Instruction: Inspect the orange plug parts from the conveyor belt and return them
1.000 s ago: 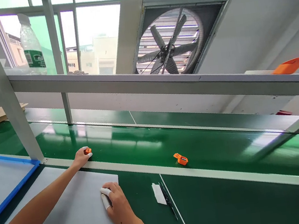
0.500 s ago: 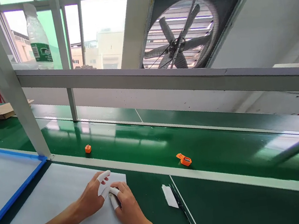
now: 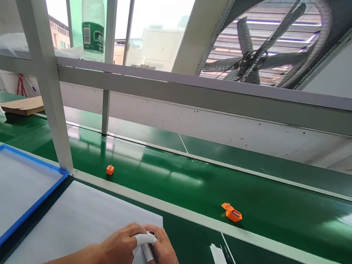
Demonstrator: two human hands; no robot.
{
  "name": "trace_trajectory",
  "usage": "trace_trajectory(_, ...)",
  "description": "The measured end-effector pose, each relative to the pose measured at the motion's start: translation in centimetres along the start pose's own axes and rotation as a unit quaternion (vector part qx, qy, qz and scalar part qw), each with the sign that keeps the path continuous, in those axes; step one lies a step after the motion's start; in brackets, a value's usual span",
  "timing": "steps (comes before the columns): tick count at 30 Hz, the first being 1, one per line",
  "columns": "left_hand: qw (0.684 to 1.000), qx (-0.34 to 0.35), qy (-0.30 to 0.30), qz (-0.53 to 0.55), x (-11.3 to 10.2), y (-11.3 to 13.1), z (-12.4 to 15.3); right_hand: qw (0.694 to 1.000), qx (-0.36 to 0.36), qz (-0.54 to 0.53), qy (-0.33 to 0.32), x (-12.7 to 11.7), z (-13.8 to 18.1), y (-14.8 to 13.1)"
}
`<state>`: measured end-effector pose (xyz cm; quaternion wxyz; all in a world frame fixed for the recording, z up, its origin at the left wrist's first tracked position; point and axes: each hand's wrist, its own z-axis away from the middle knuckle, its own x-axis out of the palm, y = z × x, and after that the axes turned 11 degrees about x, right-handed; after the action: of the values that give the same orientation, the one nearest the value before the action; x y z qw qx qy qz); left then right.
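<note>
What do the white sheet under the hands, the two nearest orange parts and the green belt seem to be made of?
White sheet: probably thin foam or soft plastic; matt, flat, no glare.
Large orange part and small orange part: likely moulded plastic; uniform bright colour, crisp edges.
Green belt: smooth glossy plastic or rubber-like coating; it mirrors the window light.

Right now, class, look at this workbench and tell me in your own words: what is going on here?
A person has both hands together near a corner of a white sheet on the bench. The left hand and right hand meet at the fingertips, which wear white finger cots. Whether they pinch anything cannot be made out. Beyond them, a small orange part and a larger orange part lie untouched on the green belt.
</note>
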<state>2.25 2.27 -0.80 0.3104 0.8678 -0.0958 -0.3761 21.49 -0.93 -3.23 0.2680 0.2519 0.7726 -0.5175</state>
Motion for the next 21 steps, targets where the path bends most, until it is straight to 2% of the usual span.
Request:
trace_trajectory(4,1.0,-0.015,-0.022,-0.005,-0.1,0.2,0.0,1.0,0.001,-0.003,0.002,0.0,0.1,0.0)
trace_trajectory(8,0.997,-0.072,0.003,-0.009,0.1,0.0,0.1,1.0,-0.004,0.006,-0.005,0.0,0.2,-0.1)
trace_trajectory(16,0.997,-0.052,0.057,-0.014,0.2,-0.2,0.2,0.999,-0.033,0.027,0.031,0.4,0.9,0.8)
trace_trajectory(21,0.996,-0.061,0.057,-0.009,0.2,-0.5,0.1,0.998,-0.035,0.051,0.032,0.7,0.9,1.0)
